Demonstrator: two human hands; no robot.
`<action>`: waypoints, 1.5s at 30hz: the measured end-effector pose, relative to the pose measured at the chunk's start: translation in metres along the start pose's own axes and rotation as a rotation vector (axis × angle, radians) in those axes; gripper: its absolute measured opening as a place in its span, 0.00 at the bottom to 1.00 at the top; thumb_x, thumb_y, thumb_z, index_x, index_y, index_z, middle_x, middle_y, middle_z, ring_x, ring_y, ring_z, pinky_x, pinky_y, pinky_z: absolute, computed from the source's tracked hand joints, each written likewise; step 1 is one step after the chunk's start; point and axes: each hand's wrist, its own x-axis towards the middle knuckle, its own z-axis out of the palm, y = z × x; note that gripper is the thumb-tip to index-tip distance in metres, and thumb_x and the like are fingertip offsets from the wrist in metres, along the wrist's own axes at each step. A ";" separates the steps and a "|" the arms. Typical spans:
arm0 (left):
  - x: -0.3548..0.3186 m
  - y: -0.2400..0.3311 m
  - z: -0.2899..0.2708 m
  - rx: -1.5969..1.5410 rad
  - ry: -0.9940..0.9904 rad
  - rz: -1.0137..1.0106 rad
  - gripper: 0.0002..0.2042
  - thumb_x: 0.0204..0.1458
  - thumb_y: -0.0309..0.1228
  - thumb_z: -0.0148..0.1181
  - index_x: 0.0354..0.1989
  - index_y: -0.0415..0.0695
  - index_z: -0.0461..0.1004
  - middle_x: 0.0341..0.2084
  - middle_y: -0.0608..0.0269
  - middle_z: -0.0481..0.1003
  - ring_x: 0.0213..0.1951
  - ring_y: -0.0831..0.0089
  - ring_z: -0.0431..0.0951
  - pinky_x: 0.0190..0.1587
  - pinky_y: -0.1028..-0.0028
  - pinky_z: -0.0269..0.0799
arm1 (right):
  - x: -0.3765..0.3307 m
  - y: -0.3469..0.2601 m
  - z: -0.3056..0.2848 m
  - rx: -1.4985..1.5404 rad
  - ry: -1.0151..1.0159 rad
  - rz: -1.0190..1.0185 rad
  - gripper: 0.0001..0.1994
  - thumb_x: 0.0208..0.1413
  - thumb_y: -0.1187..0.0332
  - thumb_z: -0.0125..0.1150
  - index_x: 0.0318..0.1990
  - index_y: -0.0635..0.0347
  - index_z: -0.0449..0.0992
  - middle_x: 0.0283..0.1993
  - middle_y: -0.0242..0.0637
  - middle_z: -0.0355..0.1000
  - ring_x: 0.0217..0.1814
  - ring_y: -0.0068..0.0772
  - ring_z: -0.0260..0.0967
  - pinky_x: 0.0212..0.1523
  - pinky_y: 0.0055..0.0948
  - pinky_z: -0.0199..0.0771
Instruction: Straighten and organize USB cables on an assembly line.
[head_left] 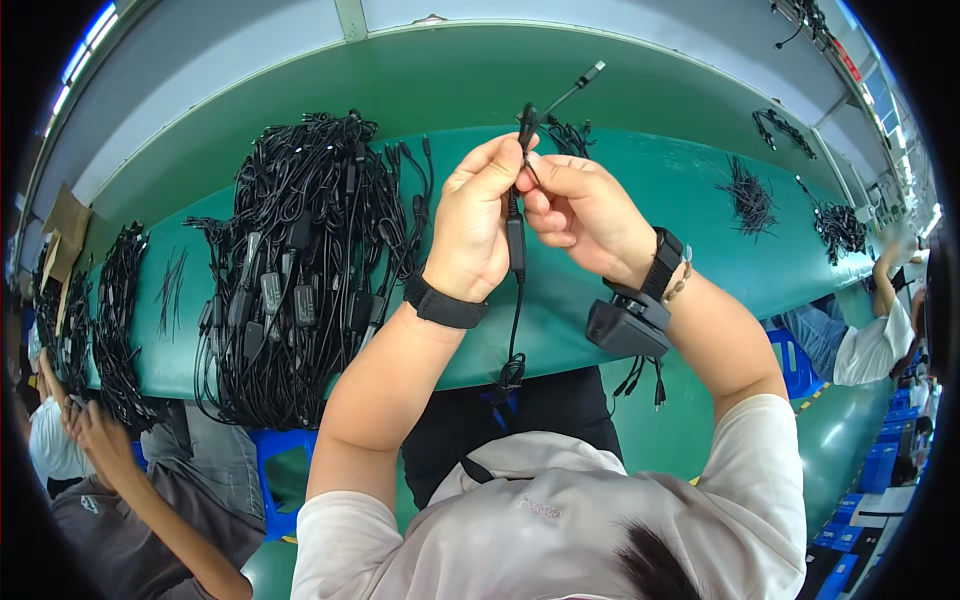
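Note:
A black cable [516, 243] with a small inline box hangs between my two hands over the near part of the green table. My left hand [470, 220] is closed round its bundled upper part, thumb and fingers pinched together. A plug on a stiff end sticks up to the upper right. My right hand [592, 210] pinches a thin black tie [533, 176] against the bundle, its fingers curled. Below, the cable's lower coil [512, 371] dangles at the table's front edge. The fingertips partly hide where the tie meets the cable.
A large heap of black cables [290, 270] covers the table on my left. Loose thin ties [748, 195] and another cable bunch [838, 230] lie to the right. Co-workers sit at both sides, one co-worker's hand [100, 440] showing at left. A blue stool [795, 360] stands at right.

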 end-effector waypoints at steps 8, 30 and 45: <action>-0.003 -0.001 0.011 0.243 0.159 0.110 0.11 0.51 0.34 0.53 0.37 0.40 0.71 0.32 0.67 0.72 0.33 0.81 0.67 0.37 0.81 0.63 | -0.012 -0.033 -0.029 -1.421 0.446 -0.842 0.14 0.50 0.59 0.55 0.37 0.60 0.72 0.28 0.31 0.71 0.27 0.25 0.67 0.28 0.22 0.68; -0.007 0.007 0.011 0.244 -0.068 0.048 0.08 0.53 0.32 0.51 0.34 0.40 0.67 0.28 0.66 0.71 0.28 0.78 0.70 0.33 0.80 0.66 | -0.011 -0.062 0.000 -1.549 0.036 -0.843 0.16 0.36 0.69 0.67 0.35 0.62 0.73 0.28 0.35 0.70 0.32 0.27 0.67 0.36 0.23 0.68; -0.010 -0.005 0.022 0.873 -0.075 0.316 0.10 0.52 0.24 0.46 0.41 0.34 0.66 0.28 0.62 0.72 0.30 0.80 0.70 0.33 0.80 0.68 | -0.020 -0.087 0.007 -1.797 -0.154 -0.934 0.11 0.39 0.77 0.61 0.35 0.62 0.73 0.24 0.34 0.70 0.25 0.24 0.66 0.28 0.22 0.67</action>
